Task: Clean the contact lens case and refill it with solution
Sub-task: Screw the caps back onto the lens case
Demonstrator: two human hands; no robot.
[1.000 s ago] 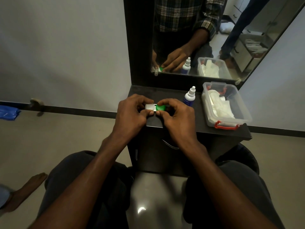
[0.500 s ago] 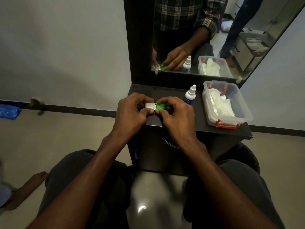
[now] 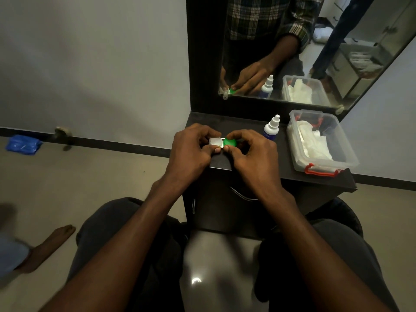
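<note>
Both hands are gripping the contact lens case (image 3: 222,142) between them, holding it just above the near edge of the dark tabletop (image 3: 281,170). The left hand (image 3: 191,152) is curling its fingers around the white cap (image 3: 215,141), thumb pressing up from below and the other fingertips closing over the far side. The right hand (image 3: 254,154) is pinching the green cap (image 3: 230,143) the same way, thumb under it and fingers arching over the top (whether either cap is being twisted cannot be told). The two thumbs are nearly touching under the middle of the case.

Just beyond the right hand, a small solution bottle (image 3: 271,129) with a white nozzle top is standing upright on the tabletop, close to the knuckles but apart from them. Farther to the right of that hand, a clear plastic box (image 3: 324,164) with red latches is sitting on the tabletop, holding white tissues (image 3: 313,140). Beyond both hands, a mirror (image 3: 315,41) is reflecting the hands, the bottle and the box. Below the forearms, the person's knees are flanking the cabinet front.
</note>
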